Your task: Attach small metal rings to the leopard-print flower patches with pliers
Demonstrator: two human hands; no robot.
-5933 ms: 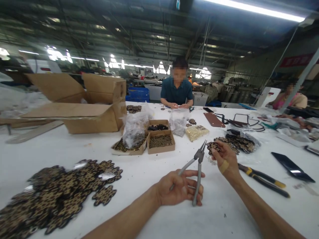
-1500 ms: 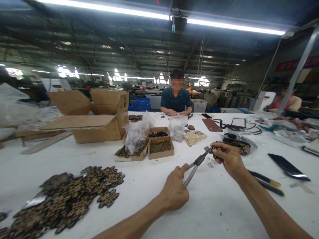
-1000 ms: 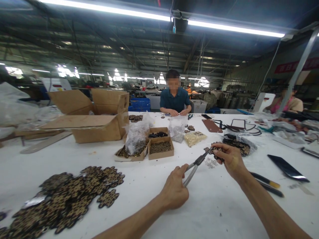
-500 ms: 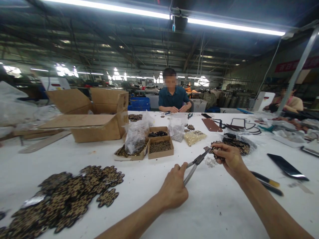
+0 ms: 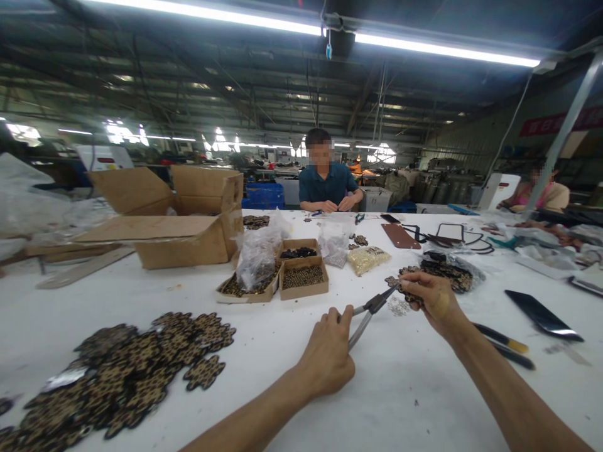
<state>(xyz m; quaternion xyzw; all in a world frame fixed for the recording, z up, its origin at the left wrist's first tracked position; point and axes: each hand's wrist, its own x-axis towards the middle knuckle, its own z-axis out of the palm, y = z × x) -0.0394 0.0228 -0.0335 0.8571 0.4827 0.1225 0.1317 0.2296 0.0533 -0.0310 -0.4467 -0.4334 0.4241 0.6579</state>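
My left hand is closed round the grips of a pair of pliers, whose handles are spread. The narrow jaws point up and right and reach the edge of a leopard-print flower-shaped patch. Between thumb and fingers, my right hand pinches that patch; the fingers cover part of it. Small silvery pieces lie on the white table just under the jaws. A large heap of similar flower-shaped patches spreads over the table at the left.
Small cartons of brass-coloured bits stand mid-table beside a plastic bag and a big cardboard box. A bag of pale pieces lies behind the pliers. Yellow-and-black handles and a dark flat panel lie right. A co-worker sits opposite.
The patch in my right hand has tilted slightly, and the fingers have shifted a little on it. My left hand and the pliers stay almost in place.
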